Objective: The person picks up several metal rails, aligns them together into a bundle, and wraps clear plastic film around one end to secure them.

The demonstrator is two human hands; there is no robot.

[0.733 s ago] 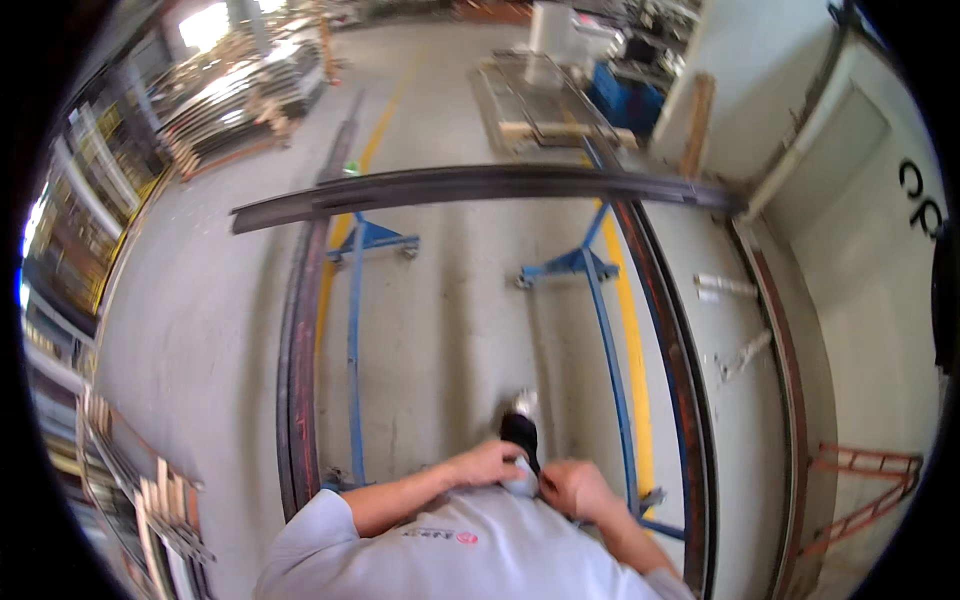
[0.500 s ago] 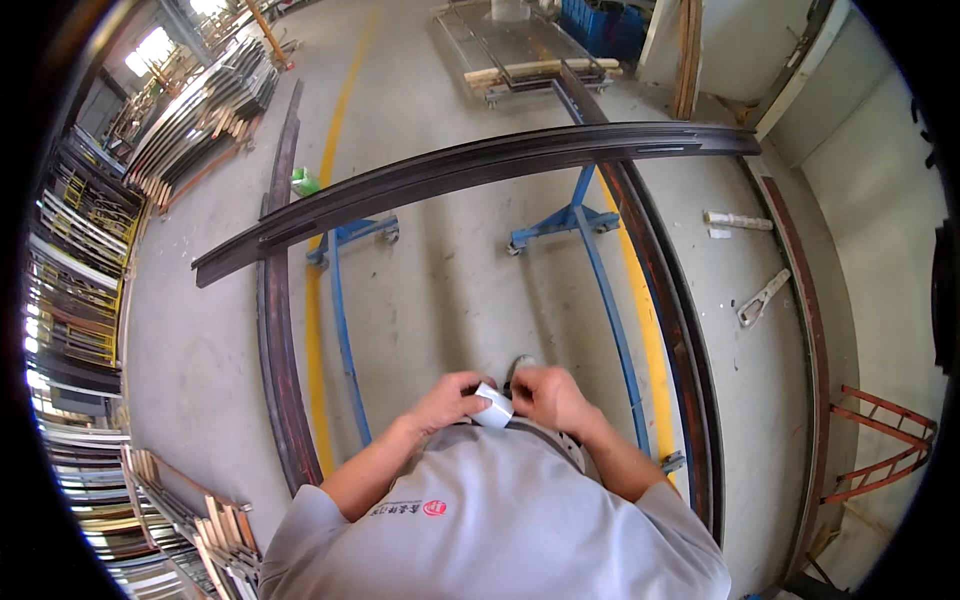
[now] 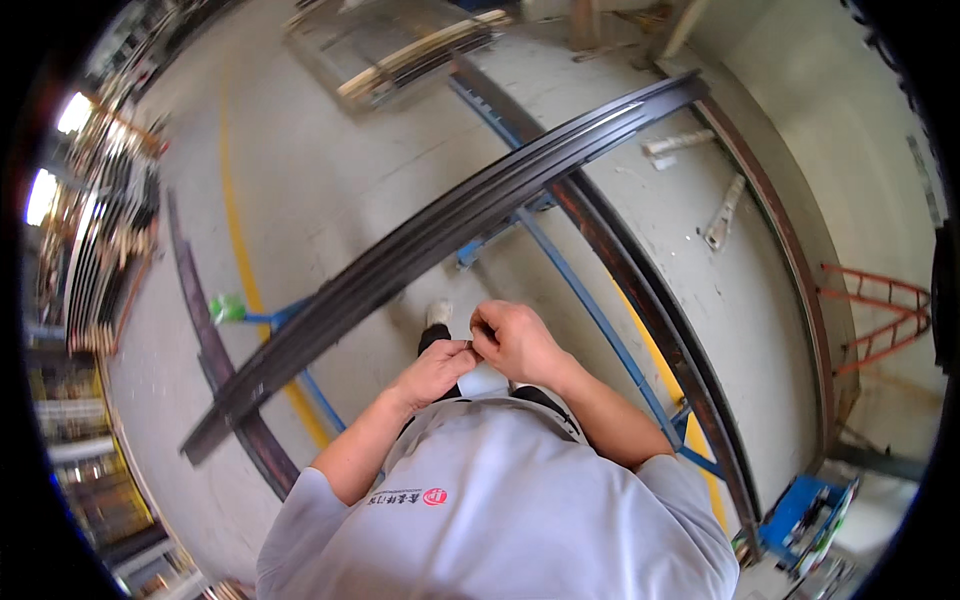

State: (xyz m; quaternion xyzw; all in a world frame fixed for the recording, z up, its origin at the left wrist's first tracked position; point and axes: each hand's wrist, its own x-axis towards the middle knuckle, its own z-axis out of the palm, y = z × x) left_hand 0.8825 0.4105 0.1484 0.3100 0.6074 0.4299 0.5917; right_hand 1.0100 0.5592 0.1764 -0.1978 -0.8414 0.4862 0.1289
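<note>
In front of my waist my two hands meet, fingertips touching or nearly so. My left hand (image 3: 437, 371) is closed in a pinch over a small white shiny thing (image 3: 484, 382), perhaps a roll, which is mostly hidden beneath the fingers. My right hand (image 3: 516, 340) has its fingers curled in beside the left fingertips; what they pinch, if anything, is too small to make out. Beyond the hands a bundle of long dark metal profiles (image 3: 420, 232) lies slantwise across a dark rail (image 3: 640, 270) on the right and another rail (image 3: 262, 450) on the left.
Blue stand legs (image 3: 590, 310) run under the rails. A green-and-white item (image 3: 228, 307) is by the left rail. A blue box (image 3: 805, 515) stands at the lower right, near a red metal frame (image 3: 880, 310). Stacked profiles (image 3: 95, 260) line the left side.
The view has turned to the right, so the profiles slant more and the blue box shows. My hands have come closer together and farther from my waist; the white thing is more covered.
</note>
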